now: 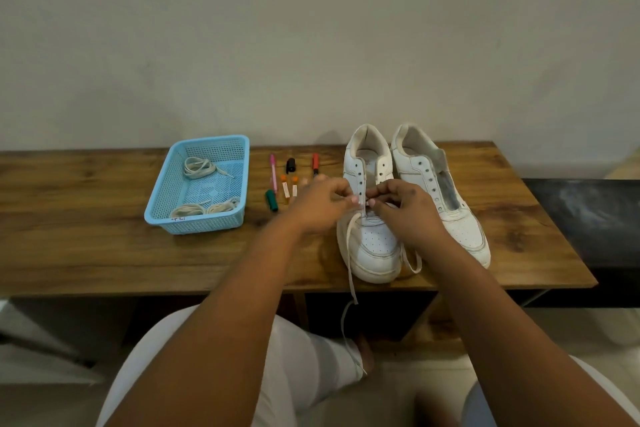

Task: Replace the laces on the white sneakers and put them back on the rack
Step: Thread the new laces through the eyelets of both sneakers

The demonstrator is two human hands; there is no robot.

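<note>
I see the wooden table (104, 253) running across the view against a plain wall (311, 28), with a dark surface (588, 208) just beyond its right end. On the left of the table sits a blue basket (239, 184) holding three bundles of pale laces (199, 167). The two white sneakers stand side by side on the right, toes toward me: the left sneaker (375, 246) under my hands, and the right sneaker (464, 225) touching it, with empty eyelets. My left hand (318, 208) and right hand (408, 210) meet over the left sneaker's lower eyelets; each grip has its fingers curled and pinching the lace (350, 253) at the eyelet row (the fingertips nearly touch each other). One end of that lace runs down the shoe's left side, over the table edge and hangs toward my knee; a shorter loop shows by the toe on the right side. Between basket and sneakers lie small markers: a pink pen (273, 172), a red one (315, 165), a black cap (290, 165), a green marker (271, 200), and two small orange-capped pieces (285, 187).
</note>
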